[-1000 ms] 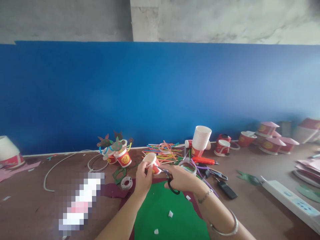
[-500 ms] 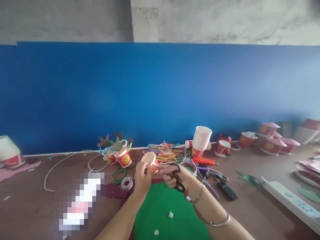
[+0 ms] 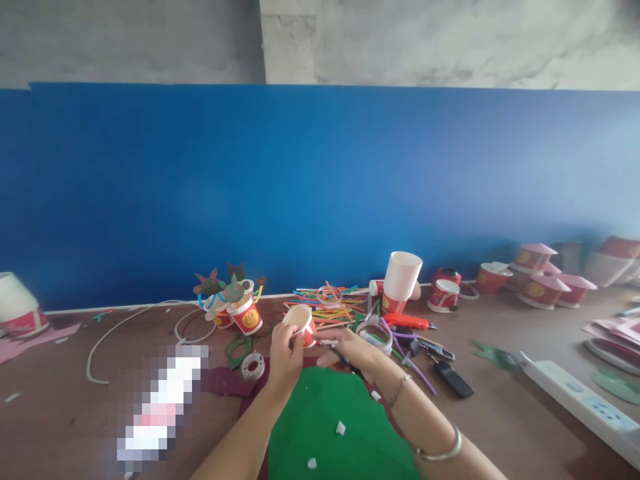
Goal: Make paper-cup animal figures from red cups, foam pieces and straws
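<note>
My left hand (image 3: 285, 360) grips a small red-and-white paper cup (image 3: 300, 321) with its open mouth tilted up and to the left. My right hand (image 3: 350, 353) is just right of the cup and holds black-handled scissors (image 3: 345, 360). Most of the scissors are hidden by my fingers, and their thin blades reach towards the cup's lower edge. Below both hands lies a green foam sheet (image 3: 335, 420) with several small white scraps on it. A dark red sheet (image 3: 225, 381) shows beside it.
Behind my hands lie loose coloured paper straws (image 3: 325, 308), a stack of white paper cups (image 3: 403, 277) and an orange utility knife (image 3: 405, 321). A roll of tape (image 3: 253, 366) is on the left. A white power strip (image 3: 575, 393) lies on the right, beyond several decorated cups (image 3: 537, 293).
My right hand has turned and moved slightly left, so the scissor handles are now mostly hidden and the blades point at the cup. My left hand and the cup have barely moved.
</note>
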A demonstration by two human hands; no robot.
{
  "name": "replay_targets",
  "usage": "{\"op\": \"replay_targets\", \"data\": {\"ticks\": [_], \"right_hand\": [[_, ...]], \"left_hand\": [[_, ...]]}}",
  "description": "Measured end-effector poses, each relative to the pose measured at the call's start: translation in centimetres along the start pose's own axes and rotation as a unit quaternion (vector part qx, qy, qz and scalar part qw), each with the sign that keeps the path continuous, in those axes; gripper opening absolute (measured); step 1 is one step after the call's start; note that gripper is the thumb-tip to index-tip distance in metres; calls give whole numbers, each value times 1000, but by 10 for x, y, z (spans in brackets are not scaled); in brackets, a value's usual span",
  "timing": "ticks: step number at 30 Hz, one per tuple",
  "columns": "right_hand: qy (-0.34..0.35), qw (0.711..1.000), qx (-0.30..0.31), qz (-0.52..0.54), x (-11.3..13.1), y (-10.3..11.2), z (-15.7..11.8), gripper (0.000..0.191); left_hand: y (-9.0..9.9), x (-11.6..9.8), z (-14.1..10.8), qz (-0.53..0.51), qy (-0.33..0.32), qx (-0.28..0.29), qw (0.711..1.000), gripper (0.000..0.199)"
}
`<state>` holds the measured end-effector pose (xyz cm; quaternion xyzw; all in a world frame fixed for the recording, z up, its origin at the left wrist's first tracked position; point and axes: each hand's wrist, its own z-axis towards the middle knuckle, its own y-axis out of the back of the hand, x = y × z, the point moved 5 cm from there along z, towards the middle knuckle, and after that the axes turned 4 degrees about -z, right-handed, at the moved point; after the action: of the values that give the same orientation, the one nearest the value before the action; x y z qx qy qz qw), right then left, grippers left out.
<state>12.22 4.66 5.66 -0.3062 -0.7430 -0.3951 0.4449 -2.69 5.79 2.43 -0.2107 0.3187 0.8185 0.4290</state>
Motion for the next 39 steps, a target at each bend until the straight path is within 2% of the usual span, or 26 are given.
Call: {"op": "replay_targets", "data": {"ticks": [1,4,5,6,7,9,11,12,14,16,17,19,20,21,22,24,26,27,29,31,32,33,35,37,38,39], "right_hand": [[-28,993,42,108,-6,-1,5,42],[-59,926,178,328,-14,-7,14,40],[-59,912,194,358,-15,-7,15,39],[-59,910,191,363,-16,-7,16,39],[-57,923,169,341,-16,-7,17,40],[-46,971,92,214,-15,-5,14,44],[-7,1000,4,7,-6,-2,7,51],[22,993,-33,-107,0,-1,2,54],[89,938,-118,-313,14,-1,-9,57],[111,887,-165,-416,20,-3,-15,56],[108,889,-166,-413,20,-3,-15,55],[76,946,-119,-292,12,-3,-8,51],[50,978,-80,-188,6,-2,-3,49],[13,997,-29,-67,-2,-3,2,46],[-19,998,16,54,-8,-4,7,45],[-52,960,117,248,-16,-6,15,41],[-43,915,178,360,-16,-6,19,39],[-43,910,181,370,-17,-6,20,39],[-43,945,135,295,-18,-6,20,41],[-30,993,51,104,-14,-5,15,45],[-9,1000,11,-12,-9,-5,10,49],[27,991,-32,-130,-2,-6,5,51],[86,930,-126,-333,12,-7,-6,57],[105,878,-175,-432,19,-8,-13,63],[103,880,-177,-429,20,-9,-13,64],[94,902,-163,-388,17,-8,-11,62]], "left_hand": [[0,0,0,2,1,-3,1000,12],[2,2,1,8,8,-10,1000,13],[2,2,1,10,9,-13,1000,14],[3,2,2,12,10,-14,1000,14],[3,2,2,13,10,-14,1000,14],[3,2,2,13,11,-10,1000,14],[2,1,1,10,11,-2,1000,13],[1,1,1,9,10,1,1000,13],[0,0,1,11,8,3,1000,12],[-1,1,1,17,7,0,1000,12],[-1,1,0,18,7,-2,1000,12],[0,1,0,17,5,-8,1000,12],[1,0,1,16,4,-9,1000,12],[1,0,1,15,3,-10,1000,12],[2,0,1,14,2,-10,1000,13],[3,0,1,16,0,-9,1000,13],[3,1,2,20,-1,-8,1000,13],[3,2,2,22,0,-9,1000,13],[3,3,2,23,1,-10,1000,12],[2,3,1,23,-1,-8,1000,12],[1,3,1,24,-2,-6,1000,12],[1,3,1,25,-3,-4,1000,12],[0,2,1,29,-3,-3,1000,13],[0,1,2,34,-2,-4,999,13],[0,1,2,35,-4,-5,999,13],[0,0,2,36,-6,-5,999,13]]}}
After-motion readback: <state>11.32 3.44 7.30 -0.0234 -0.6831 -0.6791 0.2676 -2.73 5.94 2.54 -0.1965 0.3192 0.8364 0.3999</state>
